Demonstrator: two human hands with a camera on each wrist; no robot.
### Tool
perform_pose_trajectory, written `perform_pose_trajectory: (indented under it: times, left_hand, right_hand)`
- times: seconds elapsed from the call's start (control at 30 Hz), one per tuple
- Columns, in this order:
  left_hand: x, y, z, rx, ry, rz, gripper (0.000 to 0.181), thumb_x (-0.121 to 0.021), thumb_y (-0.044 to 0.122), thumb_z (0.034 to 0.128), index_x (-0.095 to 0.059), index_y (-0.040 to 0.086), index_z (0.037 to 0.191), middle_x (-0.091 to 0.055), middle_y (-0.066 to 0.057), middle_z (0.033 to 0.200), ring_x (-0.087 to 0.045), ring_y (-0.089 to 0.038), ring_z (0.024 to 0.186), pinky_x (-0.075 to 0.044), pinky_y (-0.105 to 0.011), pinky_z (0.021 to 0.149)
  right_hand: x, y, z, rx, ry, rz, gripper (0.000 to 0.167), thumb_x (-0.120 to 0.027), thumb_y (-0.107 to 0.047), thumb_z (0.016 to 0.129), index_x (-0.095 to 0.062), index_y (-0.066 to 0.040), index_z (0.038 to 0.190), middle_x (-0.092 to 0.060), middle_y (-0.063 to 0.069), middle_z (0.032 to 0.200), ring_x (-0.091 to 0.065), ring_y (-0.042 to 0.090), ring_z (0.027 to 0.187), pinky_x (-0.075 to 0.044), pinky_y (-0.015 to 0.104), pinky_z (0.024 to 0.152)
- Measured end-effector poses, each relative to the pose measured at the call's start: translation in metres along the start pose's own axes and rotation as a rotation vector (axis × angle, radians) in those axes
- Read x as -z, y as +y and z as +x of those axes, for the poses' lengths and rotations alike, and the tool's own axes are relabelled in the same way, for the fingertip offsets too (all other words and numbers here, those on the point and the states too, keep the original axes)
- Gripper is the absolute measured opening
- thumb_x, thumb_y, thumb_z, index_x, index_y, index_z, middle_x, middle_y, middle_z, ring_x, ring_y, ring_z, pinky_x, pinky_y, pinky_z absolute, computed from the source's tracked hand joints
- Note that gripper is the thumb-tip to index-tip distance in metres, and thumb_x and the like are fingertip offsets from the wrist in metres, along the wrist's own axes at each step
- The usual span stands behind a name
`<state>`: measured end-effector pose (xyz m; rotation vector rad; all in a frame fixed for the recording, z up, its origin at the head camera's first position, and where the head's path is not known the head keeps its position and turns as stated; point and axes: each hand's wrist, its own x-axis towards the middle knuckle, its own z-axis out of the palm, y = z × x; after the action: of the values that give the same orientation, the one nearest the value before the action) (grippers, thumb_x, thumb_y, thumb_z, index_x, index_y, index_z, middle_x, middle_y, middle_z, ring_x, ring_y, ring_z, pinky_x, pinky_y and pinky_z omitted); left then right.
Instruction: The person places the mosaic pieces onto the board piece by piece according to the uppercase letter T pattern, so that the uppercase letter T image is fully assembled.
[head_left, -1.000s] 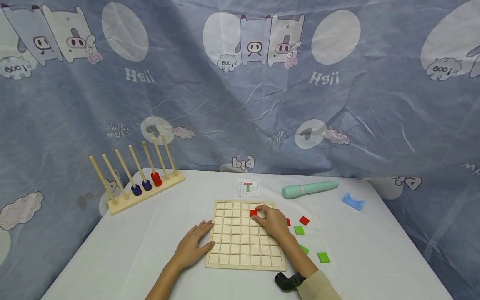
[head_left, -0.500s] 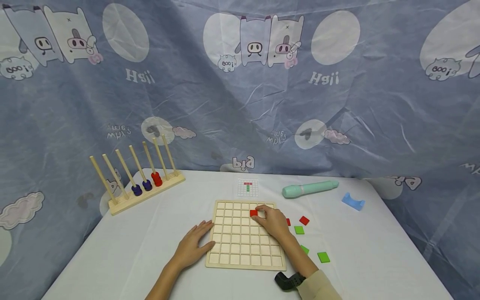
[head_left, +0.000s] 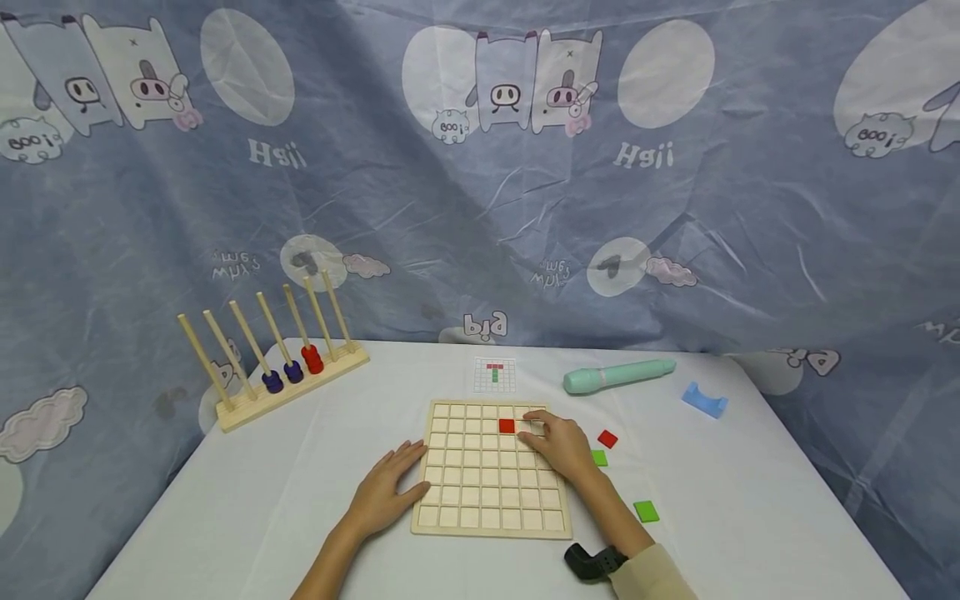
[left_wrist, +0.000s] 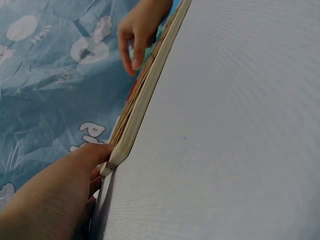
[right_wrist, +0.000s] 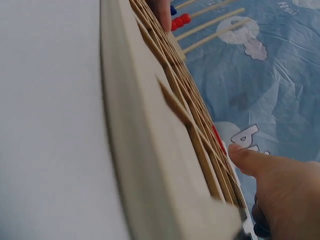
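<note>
A wooden grid board (head_left: 480,487) lies flat with a red square tile (head_left: 507,426) in one of its upper cells. My right hand (head_left: 564,446) hovers over the board's upper right, just right of that tile, thumb and index finger apart with nothing between them. Against the board's left edge rests my left hand (head_left: 386,490), fingers extended; the left wrist view shows its thumb touching the wooden rim (left_wrist: 131,135). Right of the board lie another red tile (head_left: 607,438), a green tile (head_left: 647,511) and a second green tile (head_left: 599,458), partly behind the right hand.
Behind the board is a small pattern card (head_left: 495,376) with a red and green T. A mint-green stick-like thing (head_left: 618,377) and a blue cradle-shaped piece (head_left: 705,400) lie at the back right. At the left stands a wooden peg rack (head_left: 292,385) with blue and red beads.
My right hand has let go of the red tile, which stays in its cell, and has shifted right, covering some loose tiles. My left hand has not moved.
</note>
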<state>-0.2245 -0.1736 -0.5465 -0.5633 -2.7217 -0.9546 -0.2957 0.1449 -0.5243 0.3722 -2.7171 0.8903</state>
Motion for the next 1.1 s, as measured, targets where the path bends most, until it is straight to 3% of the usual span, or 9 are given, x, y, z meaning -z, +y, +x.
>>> perform_pose_trajectory:
  times: [0.3, 0.6, 1.1]
  left_hand:
    - [-0.002, -0.002, 0.0, -0.003, 0.006, -0.002, 0.059, -0.064, 0.04, 0.0844, -0.048, 0.013, 0.135, -0.044, -0.001, 0.14, -0.033, -0.022, 0.132, -0.021, -0.045, 0.11]
    - [-0.001, -0.001, 0.0, -0.021, 0.022, 0.007, 0.059, -0.065, 0.038, 0.0844, -0.049, 0.01, 0.134, -0.045, -0.005, 0.139, -0.035, -0.026, 0.131, -0.023, -0.047, 0.109]
    - [-0.001, -0.002, 0.0, 0.006, -0.005, -0.011, 0.061, -0.063, 0.041, 0.0847, -0.048, 0.012, 0.135, -0.043, -0.001, 0.14, -0.032, -0.021, 0.133, -0.02, -0.043, 0.111]
  right_hand:
    - [0.036, 0.042, -0.02, 0.045, 0.128, -0.038, 0.036, -0.074, -0.036, 0.078, -0.068, -0.014, 0.106, -0.035, -0.01, 0.049, -0.026, 0.004, 0.041, -0.025, 0.022, 0.037]
    - [0.069, 0.079, -0.048, -0.039, 0.23, -0.08, 0.033, -0.078, -0.029, 0.075, -0.069, -0.014, 0.102, -0.032, -0.008, 0.048, -0.026, 0.006, 0.042, -0.023, 0.023, 0.036]
    - [0.073, 0.085, -0.053, -0.073, 0.222, -0.107, 0.033, -0.078, -0.028, 0.075, -0.069, -0.013, 0.102, -0.032, -0.007, 0.049, -0.027, 0.008, 0.042, -0.022, 0.022, 0.037]
